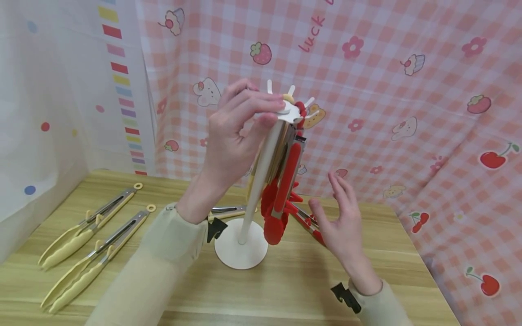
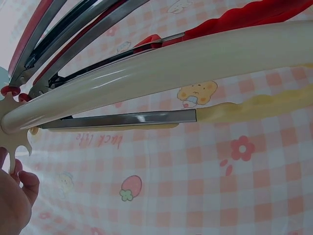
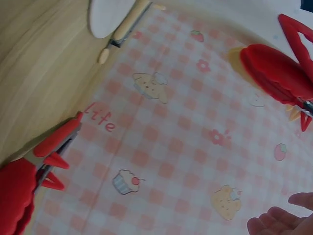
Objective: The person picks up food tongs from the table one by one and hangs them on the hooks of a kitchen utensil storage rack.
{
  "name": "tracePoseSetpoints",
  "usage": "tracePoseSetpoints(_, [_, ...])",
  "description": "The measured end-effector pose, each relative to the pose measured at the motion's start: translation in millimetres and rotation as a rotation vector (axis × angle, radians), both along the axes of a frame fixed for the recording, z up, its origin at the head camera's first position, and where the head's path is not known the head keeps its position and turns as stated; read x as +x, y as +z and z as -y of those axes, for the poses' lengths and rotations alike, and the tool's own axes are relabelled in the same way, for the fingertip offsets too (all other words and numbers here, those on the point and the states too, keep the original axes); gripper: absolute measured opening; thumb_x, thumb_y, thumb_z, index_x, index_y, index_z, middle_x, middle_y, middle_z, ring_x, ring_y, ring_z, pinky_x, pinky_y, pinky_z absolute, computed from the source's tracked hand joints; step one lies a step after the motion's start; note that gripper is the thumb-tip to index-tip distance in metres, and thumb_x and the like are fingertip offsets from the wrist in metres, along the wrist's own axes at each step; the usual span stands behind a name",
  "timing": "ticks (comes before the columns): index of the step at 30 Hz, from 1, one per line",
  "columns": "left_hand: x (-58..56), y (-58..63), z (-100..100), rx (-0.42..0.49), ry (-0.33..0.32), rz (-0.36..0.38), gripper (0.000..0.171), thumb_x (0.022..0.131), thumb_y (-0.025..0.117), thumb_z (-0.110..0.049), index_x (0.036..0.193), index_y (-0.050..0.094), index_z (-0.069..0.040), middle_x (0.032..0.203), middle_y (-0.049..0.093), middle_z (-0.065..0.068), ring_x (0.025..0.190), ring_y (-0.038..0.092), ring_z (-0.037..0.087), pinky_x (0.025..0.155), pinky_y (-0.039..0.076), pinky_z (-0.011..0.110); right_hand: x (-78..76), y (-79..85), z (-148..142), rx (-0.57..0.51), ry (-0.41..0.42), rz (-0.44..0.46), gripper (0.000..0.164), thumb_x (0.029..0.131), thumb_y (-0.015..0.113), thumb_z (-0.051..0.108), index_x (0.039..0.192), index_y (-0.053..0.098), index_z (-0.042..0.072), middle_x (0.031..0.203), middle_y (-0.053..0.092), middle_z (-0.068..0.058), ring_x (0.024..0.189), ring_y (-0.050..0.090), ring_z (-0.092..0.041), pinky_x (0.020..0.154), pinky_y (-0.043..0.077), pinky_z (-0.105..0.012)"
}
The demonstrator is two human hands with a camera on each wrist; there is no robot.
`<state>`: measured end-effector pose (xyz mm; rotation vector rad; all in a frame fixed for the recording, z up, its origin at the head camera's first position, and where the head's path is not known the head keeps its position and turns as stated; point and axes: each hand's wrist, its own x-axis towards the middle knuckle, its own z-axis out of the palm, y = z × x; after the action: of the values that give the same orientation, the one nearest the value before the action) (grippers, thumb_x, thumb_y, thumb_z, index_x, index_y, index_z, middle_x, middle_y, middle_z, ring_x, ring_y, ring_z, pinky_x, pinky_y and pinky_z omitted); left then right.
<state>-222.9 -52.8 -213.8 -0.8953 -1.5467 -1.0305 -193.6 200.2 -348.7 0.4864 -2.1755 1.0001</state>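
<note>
My left hand [image 1: 232,131] pinches the hooked top of a white hanging stand [image 1: 288,112]. In the left wrist view its thumb and fingers are at one of the hooks. The stand's pole [image 1: 261,181] tilts in the head view above a round base [image 1: 241,258]. Two red-tipped tongs [image 1: 287,181] hang from the hooks, beside yellow tongs [image 2: 161,117] seen in the left wrist view. Right of the hanging tongs, my right hand [image 1: 342,222] is raised with fingers extended, holding nothing. Red tongs [image 3: 14,191] lie on the table near it.
Two yellow tongs [image 1: 91,226] lie side by side on the wooden table [image 1: 310,290] at left. Another yellow pair [image 1: 228,211] lies behind the stand's base. A pink checked cloth [image 1: 367,99] hangs behind the table, with a white curtain [image 1: 53,90] at left.
</note>
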Motion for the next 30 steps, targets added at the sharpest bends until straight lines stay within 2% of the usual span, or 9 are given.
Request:
tracePoseSetpoints(4, [-0.3,0.3,0.1,-0.007,0.001,-0.003,0.063,0.106,0.045,-0.056,0.107,0.078,-0.002,0.113,0.081,0.017,0.118,0.064,0.033,0.116,0.043,0.036,-4.3,-5.8,-3.7,0.032,-0.012,0.047,0.069,0.093,0.076,0.012,0.156,0.049,0.006,0.158,0.051,-0.019,0.145,0.049,-0.041,0.115,0.044,-0.057])
tracePoseSetpoints(6, [-0.3,0.8,0.4,-0.012,0.0,-0.004,0.062,0.106,0.045,-0.055,0.107,0.078,-0.002,0.113,0.081,0.017,0.117,0.065,0.033,0.117,0.043,0.036,-7.0,-8.9,-5.9,0.047,-0.01,0.061,0.068,0.093,0.077,0.012,0.155,0.05,0.005,0.158,0.051,-0.021,0.146,0.048,-0.042,0.117,0.04,-0.065])
tracePoseSetpoints(18, [1.9,3.4,1.2,-0.029,0.008,0.002,0.06,0.105,0.047,-0.054,0.106,0.079,-0.003,0.112,0.081,0.016,0.114,0.067,0.032,0.116,0.044,0.036,-26.0,-28.7,-22.7,0.142,-0.042,0.108,0.065,0.093,0.078,0.018,0.152,0.053,0.003,0.156,0.052,-0.022,0.144,0.049,-0.044,0.116,0.041,-0.067])
tracePoseSetpoints(21, [2.6,3.4,1.7,-0.033,0.016,0.007,0.059,0.105,0.048,-0.053,0.107,0.079,-0.003,0.113,0.081,0.016,0.114,0.064,0.032,0.112,0.045,0.036,-29.9,-31.6,-26.9,0.17,-0.042,0.151,0.065,0.095,0.077,0.019,0.152,0.052,0.001,0.156,0.051,-0.023,0.144,0.048,-0.046,0.116,0.041,-0.067])
tracePoseSetpoints(23, [3.4,3.5,2.4,-0.038,0.024,0.018,0.05,0.105,0.054,-0.046,0.108,0.079,-0.002,0.115,0.081,0.016,0.114,0.062,0.033,0.11,0.046,0.035,-32.3,-32.8,-29.4,0.203,-0.046,0.197,0.065,0.096,0.076,0.021,0.152,0.052,0.001,0.157,0.05,-0.024,0.144,0.047,-0.047,0.116,0.041,-0.068])
tracePoseSetpoints(27, [5.0,4.1,3.8,-0.041,0.032,0.044,0.022,0.098,0.072,-0.02,0.11,0.078,-0.002,0.117,0.081,0.016,0.115,0.062,0.033,0.108,0.047,0.034,-37.9,-34.4,-32.9,0.282,-0.061,0.28,0.065,0.098,0.075,0.027,0.152,0.051,0.0,0.158,0.049,-0.024,0.146,0.045,-0.047,0.118,0.04,-0.067])
tracePoseSetpoints(30, [5.4,4.1,4.3,-0.041,0.034,0.056,0.019,0.095,0.076,-0.012,0.111,0.078,-0.003,0.117,0.08,0.016,0.115,0.062,0.032,0.11,0.047,0.033,-41.0,-34.8,-34.2,0.32,-0.068,0.319,0.067,0.099,0.074,0.03,0.153,0.05,0.0,0.159,0.048,-0.023,0.147,0.044,-0.047,0.119,0.039,-0.067])
